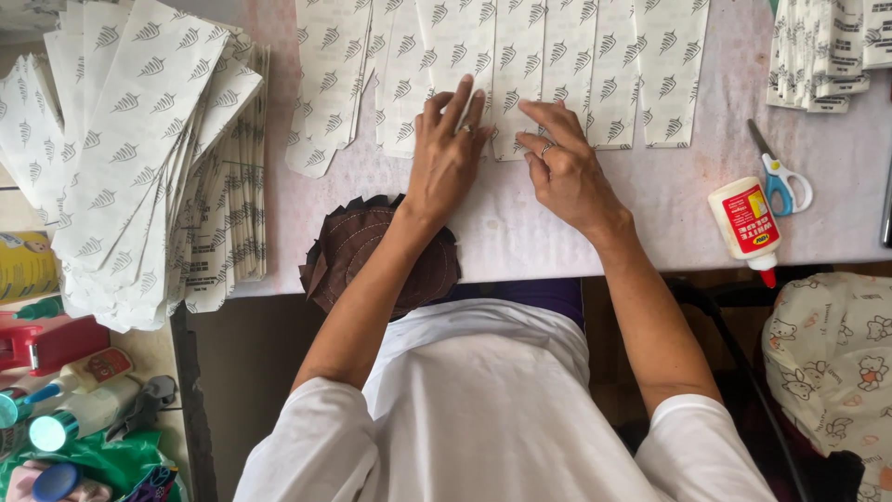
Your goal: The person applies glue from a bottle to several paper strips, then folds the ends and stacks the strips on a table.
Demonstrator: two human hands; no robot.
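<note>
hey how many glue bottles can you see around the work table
3. One white glue bottle with a red label lies on the table's right edge, beside the scissors. Two more glue bottles lie lower left, off the table. Others may be hidden there.

Bare table strip (pixel 520 228) between hands and near edge: passable. Left flank blocked by brown stitched fabric pile (pixel 358 251) and paper stack (pixel 149 158). Right flank: glue bottle (pixel 746 223), scissors (pixel 779 177) just beside each other. Far side closed by overlapping printed sheets (pixel 520 65).
</note>
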